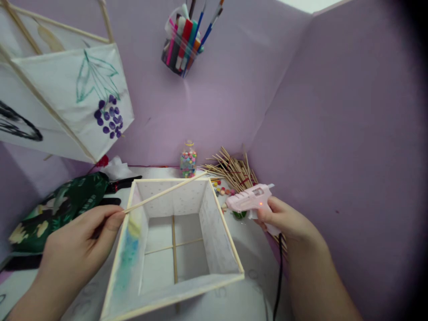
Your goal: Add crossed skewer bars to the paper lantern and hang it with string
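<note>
Between the thumb and fingers of my left hand (85, 243) is the near end of a thin wooden stick (167, 191). The stick slants up to the right across the far left part of an open box frame (227, 232). That frame has wooden edges, pale paper walls and crossed sticks at its bottom; its left wall carries yellow, blue and green paint. My right hand (290, 218) is wrapped round the handle of a pink hot glue gun (250, 199), its small light glowing orange. The gun's nozzle points left, close to the frame's right wall.
Behind the frame stand a jar of colourful beads (188, 160) and a bundle of sticks (234, 169). A dark green patterned pouch (67, 205) lies at left. A paper lantern with painted grapes (100, 89) hangs upper left; a cup of markers and brushes (182, 44) is on the purple wall.
</note>
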Demonstrator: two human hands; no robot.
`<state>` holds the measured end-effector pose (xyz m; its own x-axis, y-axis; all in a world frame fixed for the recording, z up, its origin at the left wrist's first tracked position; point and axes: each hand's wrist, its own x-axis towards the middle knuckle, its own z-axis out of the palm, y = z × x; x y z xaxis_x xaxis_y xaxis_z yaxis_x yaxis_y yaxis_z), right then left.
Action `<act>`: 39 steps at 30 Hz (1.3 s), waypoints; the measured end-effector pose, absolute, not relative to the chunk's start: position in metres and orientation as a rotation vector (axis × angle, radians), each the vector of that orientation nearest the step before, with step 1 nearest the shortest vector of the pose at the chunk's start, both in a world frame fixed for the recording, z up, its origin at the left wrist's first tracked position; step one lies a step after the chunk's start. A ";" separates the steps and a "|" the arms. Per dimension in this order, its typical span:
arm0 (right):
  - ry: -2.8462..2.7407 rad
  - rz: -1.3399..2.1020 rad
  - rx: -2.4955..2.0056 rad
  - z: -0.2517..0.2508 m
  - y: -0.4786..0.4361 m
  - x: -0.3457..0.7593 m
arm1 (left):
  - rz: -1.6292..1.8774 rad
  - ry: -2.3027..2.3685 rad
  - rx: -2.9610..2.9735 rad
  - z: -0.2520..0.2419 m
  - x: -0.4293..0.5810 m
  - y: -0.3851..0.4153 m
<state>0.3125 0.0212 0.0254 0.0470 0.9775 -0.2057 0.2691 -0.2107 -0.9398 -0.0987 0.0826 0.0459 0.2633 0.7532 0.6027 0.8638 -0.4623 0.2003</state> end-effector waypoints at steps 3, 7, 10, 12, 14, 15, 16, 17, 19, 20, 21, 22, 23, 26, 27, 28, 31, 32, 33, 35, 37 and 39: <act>-1.289 1.187 -1.593 0.025 0.020 0.315 | -0.977 -1.492 -2.342 0.046 -0.098 0.082; -1.323 1.217 -1.507 0.027 0.018 0.320 | -0.991 -1.451 -2.341 0.046 -0.098 0.084; -1.341 1.221 -1.464 0.027 0.018 0.321 | -0.990 -1.454 -2.342 0.044 -0.100 0.085; -1.354 1.229 -1.458 0.026 0.018 0.319 | -1.001 -1.475 -2.336 0.043 -0.100 0.085; -1.339 1.225 -1.493 0.024 0.018 0.318 | -0.997 -1.523 -2.336 0.043 -0.100 0.084; -1.324 1.214 -1.523 0.024 0.018 0.317 | -0.978 -1.558 -2.341 0.044 -0.100 0.083; -1.317 1.202 -1.552 0.024 0.018 0.317 | -0.950 -1.592 -2.351 0.044 -0.100 0.083; -1.325 1.196 -1.572 0.025 0.018 0.318 | -0.917 -1.623 -2.366 0.046 -0.100 0.082; -1.366 1.194 -1.589 0.028 0.017 0.321 | -0.902 -1.650 -2.394 0.048 -0.099 0.081; -1.385 1.194 -1.586 0.030 0.016 0.323 | -0.920 -1.654 -2.399 0.050 -0.098 0.081; -1.391 1.187 -1.577 0.032 0.015 0.326 | -0.940 -1.660 -2.402 0.051 -0.097 0.081; -1.375 1.166 -1.564 0.034 0.014 0.328 | -0.965 -1.663 -2.400 0.052 -0.096 0.080; -1.336 1.126 -1.542 0.035 0.012 0.329 | -0.979 -1.670 -2.404 0.053 -0.095 0.080; -1.154 0.985 -1.402 0.041 0.007 0.325 | -1.005 -1.685 -2.447 0.053 -0.096 0.079; -1.117 0.968 -1.343 0.044 0.006 0.320 | -1.022 -1.681 -2.465 0.052 -0.096 0.079; -1.113 0.987 -1.292 0.048 0.004 0.314 | -1.037 -1.672 -2.487 0.051 -0.097 0.079; -1.238 1.066 -1.203 0.067 -0.001 0.292 | -1.081 -1.641 -2.533 0.050 -0.097 0.079; -1.296 1.065 -1.193 0.075 -0.002 0.285 | -1.085 -1.642 -2.547 0.050 -0.097 0.079; -1.342 1.038 -1.192 0.084 -0.003 0.278 | -1.085 -1.641 -2.562 0.050 -0.096 0.079; -1.436 1.004 -1.229 0.102 -0.003 0.266 | -1.067 -1.651 -2.595 0.052 -0.096 0.078; -1.543 1.022 -1.298 0.120 0.000 0.253 | -1.039 -1.657 -2.630 0.054 -0.096 0.077; -1.668 1.081 -1.354 0.136 0.005 0.234 | -1.041 -1.662 -2.649 0.056 -0.098 0.075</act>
